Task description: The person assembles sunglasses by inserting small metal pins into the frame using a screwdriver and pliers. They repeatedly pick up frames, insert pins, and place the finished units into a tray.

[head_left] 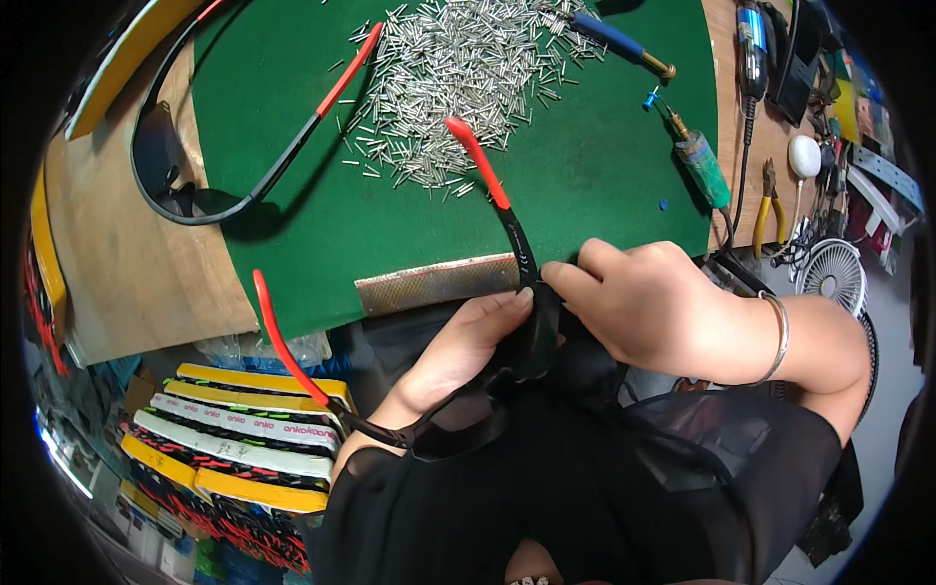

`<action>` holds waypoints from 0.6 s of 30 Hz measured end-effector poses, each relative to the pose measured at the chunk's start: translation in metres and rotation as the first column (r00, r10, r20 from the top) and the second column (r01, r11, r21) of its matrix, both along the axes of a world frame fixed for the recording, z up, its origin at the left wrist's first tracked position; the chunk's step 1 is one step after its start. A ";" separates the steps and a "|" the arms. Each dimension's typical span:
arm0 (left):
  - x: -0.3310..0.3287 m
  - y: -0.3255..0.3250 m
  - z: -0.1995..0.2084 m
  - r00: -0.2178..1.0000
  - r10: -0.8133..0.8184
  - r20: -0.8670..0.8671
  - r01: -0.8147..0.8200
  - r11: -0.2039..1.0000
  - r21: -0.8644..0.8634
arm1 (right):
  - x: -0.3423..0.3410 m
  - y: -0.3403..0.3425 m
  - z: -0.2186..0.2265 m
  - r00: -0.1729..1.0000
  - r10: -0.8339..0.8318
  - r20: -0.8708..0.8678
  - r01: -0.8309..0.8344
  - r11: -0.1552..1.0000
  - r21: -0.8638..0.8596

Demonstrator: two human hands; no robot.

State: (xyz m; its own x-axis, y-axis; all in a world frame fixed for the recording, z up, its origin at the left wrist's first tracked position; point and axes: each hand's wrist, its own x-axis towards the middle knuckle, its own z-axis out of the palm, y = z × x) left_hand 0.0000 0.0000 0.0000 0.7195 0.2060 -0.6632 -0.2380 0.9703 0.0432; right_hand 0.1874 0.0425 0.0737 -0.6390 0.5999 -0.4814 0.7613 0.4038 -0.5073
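Note:
Close to my body I hold a pair of black sunglasses (514, 234) with red temple tips. My left hand (476, 336) is closed on the frame near one hinge, its thumb pressed on the black part. One temple points up over the mat; the other juts out to the left. My right hand (648, 297) is closed in a pinch beside the same hinge, its fingertips at the temple. What it pinches, if anything, is too small to make out. A second pair of sunglasses (265, 185) lies at the left of the green mat (604, 175).
A heap of small metal pins (448, 83) covers the mat's far middle. A blue-handled tool (614, 41), a green-handled iron (700, 168) and yellow pliers (770, 214) lie at right. A textured strip (439, 283) lines the near edge. Stacked glasses trays (234, 429) stand lower left, a fan (834, 273) right.

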 end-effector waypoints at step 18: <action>-0.002 0.001 -0.011 0.993 -0.114 -0.014 0.115 0.975 0.190 | -0.013 0.016 0.005 0.872 -0.462 0.159 0.472 0.710 -0.523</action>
State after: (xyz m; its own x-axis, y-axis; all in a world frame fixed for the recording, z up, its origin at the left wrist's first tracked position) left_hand -0.0015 0.0011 -0.0106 0.7439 0.2452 -0.6216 -0.1255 0.9650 0.2304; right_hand 0.1744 0.0586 0.0785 -0.3363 0.4658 -0.8185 0.7894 -0.3345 -0.5148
